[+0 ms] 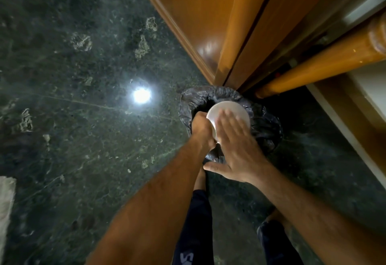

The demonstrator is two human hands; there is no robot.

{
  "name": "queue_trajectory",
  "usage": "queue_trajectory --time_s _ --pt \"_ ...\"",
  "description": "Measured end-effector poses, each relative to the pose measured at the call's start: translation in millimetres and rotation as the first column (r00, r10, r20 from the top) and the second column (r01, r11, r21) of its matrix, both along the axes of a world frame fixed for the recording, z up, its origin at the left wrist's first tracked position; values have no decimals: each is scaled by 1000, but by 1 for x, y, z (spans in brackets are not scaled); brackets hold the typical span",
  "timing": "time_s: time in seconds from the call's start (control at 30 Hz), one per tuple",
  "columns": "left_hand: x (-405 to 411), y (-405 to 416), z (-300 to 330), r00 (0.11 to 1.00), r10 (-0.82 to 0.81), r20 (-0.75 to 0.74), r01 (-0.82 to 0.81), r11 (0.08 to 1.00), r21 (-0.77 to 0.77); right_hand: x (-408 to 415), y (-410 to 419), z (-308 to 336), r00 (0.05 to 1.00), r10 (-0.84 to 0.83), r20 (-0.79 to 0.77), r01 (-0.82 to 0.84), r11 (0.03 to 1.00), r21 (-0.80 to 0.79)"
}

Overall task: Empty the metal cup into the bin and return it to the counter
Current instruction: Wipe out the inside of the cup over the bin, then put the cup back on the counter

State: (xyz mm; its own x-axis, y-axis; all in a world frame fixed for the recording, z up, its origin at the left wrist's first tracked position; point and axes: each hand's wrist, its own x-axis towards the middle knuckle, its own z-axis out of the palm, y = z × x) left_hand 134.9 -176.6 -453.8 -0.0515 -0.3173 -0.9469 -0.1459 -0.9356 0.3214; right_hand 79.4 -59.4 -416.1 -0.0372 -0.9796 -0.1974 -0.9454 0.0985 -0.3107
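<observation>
The metal cup (231, 108) is turned upside down over the bin (265, 126), its pale round base facing me. My left hand (201, 127) grips the cup's side from the left. My right hand (238, 147) lies flat with fingers spread on the cup's base; the fingertips are blurred. The bin is lined with a dark plastic bag and stands on the floor beside a wooden cabinet. What is inside the cup and the bin is hidden.
Dark green stone floor (83, 118) with a bright lamp reflection (142, 95). Wooden cabinet doors (208, 24) and a round wooden post (317, 64) stand right behind the bin. My legs in dark trousers (196, 233) are below. A pale cloth (6, 202) lies at the left edge.
</observation>
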Motion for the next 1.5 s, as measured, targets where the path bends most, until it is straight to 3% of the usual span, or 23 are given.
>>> queue_trajectory --time_s 0.07,0.17,0.23,0.3,0.4,0.47,0.5,0.53,0.57,0.6,0.63,0.73,0.83,0.9,1.03,1.13,1.27,1.4,1.5 --pt "2 1 3 1000 13 -20 -13 1000 19 2 8 -8 997 62 -39 -52 975 214" --pt "6 -1 -1 999 34 -32 -34 999 -5 -1 8 -13 999 52 -9 -50 986 160" --pt "6 -2 0 1000 8 11 -7 999 -48 -1 9 -11 986 -124 116 111 988 109" --pt "8 -1 4 999 -12 36 15 996 -87 -3 10 -5 861 -423 281 419 905 78" --pt "13 -4 13 995 -64 81 77 982 -174 -19 1 5 452 -806 381 808 551 207" --pt "16 -6 23 982 -157 108 182 939 -292 -37 -9 12 100 -938 331 795 276 540" --pt "17 -6 30 952 -274 138 306 866 -395 -43 -13 17 -138 -938 318 666 150 731" --pt "16 -4 42 888 -422 181 454 744 -490 -49 -16 26 -341 -894 290 493 93 865" --pt "19 -1 49 807 -534 253 571 594 -567 -51 -18 31 -469 -840 272 368 94 925" --pt "19 3 64 775 -575 263 596 524 -609 -55 -17 40 -533 -796 288 326 121 938" --pt "19 8 82 781 -587 212 569 531 -627 -56 -16 50 -569 -753 330 336 154 929" --pt "22 19 136 818 -560 134 485 545 -684 -52 -12 86 -563 -659 498 456 255 853" --pt "34 28 204 827 -559 60 425 551 -718 -41 -5 150 -400 -609 685 624 366 690" --pt "44 28 252 771 -636 42 463 513 -723 -35 0 201 -291 -562 774 683 445 580" --pt "54 10 335 497 -780 380 692 92 -716 -32 2 295 -266 -444 855 690 532 491" --pt "48 -3 398 376 -782 497 703 -109 -703 -34 4 356 -262 -345 901 706 568 423" --pt "25 -2 471 416 -764 494 603 -175 -778 -52 18 432 -230 -289 929 717 595 362" --pt "-15 14 516 417 -763 494 485 -273 -831 -88 53 486 -64 -260 963 672 702 234" --pt "-53 32 536 355 -777 520 420 -364 -831 -122 91 513 174 -345 922 681 719 140"
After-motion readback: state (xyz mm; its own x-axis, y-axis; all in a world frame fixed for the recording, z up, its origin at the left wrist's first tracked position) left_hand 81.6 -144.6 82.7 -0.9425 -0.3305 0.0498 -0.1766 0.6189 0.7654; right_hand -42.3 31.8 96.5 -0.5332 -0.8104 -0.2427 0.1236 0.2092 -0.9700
